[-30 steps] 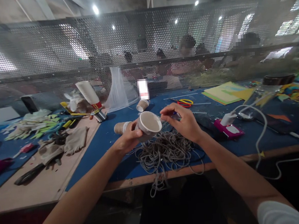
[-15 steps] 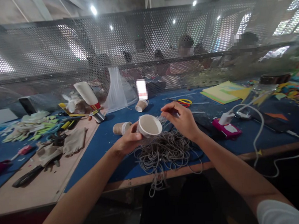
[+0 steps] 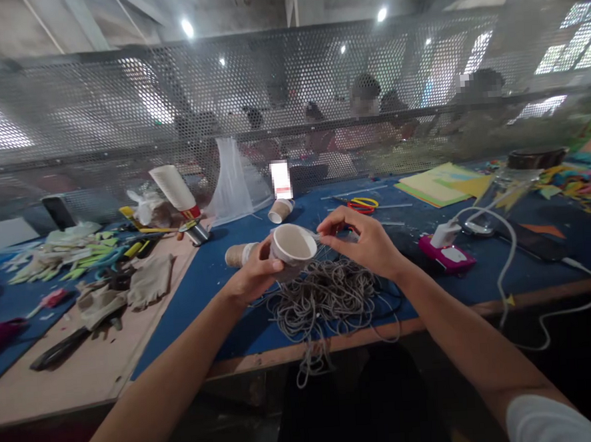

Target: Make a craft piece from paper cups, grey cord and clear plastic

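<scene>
A white paper cup (image 3: pixel 295 243) is tilted with its mouth toward me, and my left hand (image 3: pixel 258 271) is wrapped round its left side. Beside the cup's right rim, my right hand (image 3: pixel 361 240) pinches a thin translucent strip (image 3: pixel 314 237) that reaches to the cup. A tangled heap of grey cord (image 3: pixel 325 299) lies below both hands and hangs over the table's front edge. Just behind my left hand lies a cord-wrapped cup (image 3: pixel 238 255) on its side. Another wrapped cup (image 3: pixel 280 210) lies farther back.
Red and yellow scissors (image 3: pixel 362 205), coloured sheets (image 3: pixel 443 184) and a magenta box with a charger (image 3: pixel 446 253) lie to the right. At left are stacked cups (image 3: pixel 173 190), gloves (image 3: pixel 150 281) and fabric scraps. A perforated screen (image 3: pixel 287 81) stands behind.
My right hand's fingertips have closed on the strip and sit slightly lower. The cup has shifted a little to the left and down with my left hand.
</scene>
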`<state>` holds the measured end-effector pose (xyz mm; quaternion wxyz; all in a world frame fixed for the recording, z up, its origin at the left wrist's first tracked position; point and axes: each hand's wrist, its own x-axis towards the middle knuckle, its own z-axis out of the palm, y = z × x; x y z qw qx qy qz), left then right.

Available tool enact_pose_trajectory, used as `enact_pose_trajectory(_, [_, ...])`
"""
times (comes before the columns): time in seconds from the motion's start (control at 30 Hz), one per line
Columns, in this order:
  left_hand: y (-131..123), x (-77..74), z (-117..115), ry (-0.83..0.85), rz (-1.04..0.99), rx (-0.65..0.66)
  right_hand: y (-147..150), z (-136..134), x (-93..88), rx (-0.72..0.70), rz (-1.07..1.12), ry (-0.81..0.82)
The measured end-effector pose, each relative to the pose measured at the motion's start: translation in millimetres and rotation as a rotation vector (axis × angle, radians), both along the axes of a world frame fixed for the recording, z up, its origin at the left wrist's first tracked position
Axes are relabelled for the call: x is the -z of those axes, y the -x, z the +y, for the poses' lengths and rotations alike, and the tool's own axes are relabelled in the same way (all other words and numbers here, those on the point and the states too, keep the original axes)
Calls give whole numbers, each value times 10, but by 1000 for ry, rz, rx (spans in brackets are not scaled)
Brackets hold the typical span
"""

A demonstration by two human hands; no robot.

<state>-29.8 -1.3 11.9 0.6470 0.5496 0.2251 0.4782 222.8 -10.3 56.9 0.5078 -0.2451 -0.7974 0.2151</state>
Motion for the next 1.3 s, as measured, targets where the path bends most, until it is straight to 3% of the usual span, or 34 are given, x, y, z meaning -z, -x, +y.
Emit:
enact_pose_trajectory(0.17, [1,8,9,-4,6,10,-34,-31,-9,179,29,-137])
enact_pose_trajectory(0.33, [-14,7,11,-10,4,6,-305,284,80,464,-6,-159])
enact_pose_trajectory(0.47, [-11,12,31,34,-1,-56,-636,602,262,747,-260,-41])
enact_pose_trajectory(0.6, [-4,-10,50,123,-52,-155,-847,723,393,951,-595,223])
enact_pose_trajectory(0.8, [5,-53,81,130,-141,-231,-869,739,414,885,-903,551])
enact_pose_trajectory(0.97, [7,-50,81,116,-138,-182,-776,863,442,874,-976,627])
enact_pose_trajectory(1.13, [-3,-61,41,94,-129,-115,-772,934,482,846,-935,661])
enact_pose_trajectory(1.3, [-8,-78,32,82,-138,-137,-957,940,511,907,-675,581])
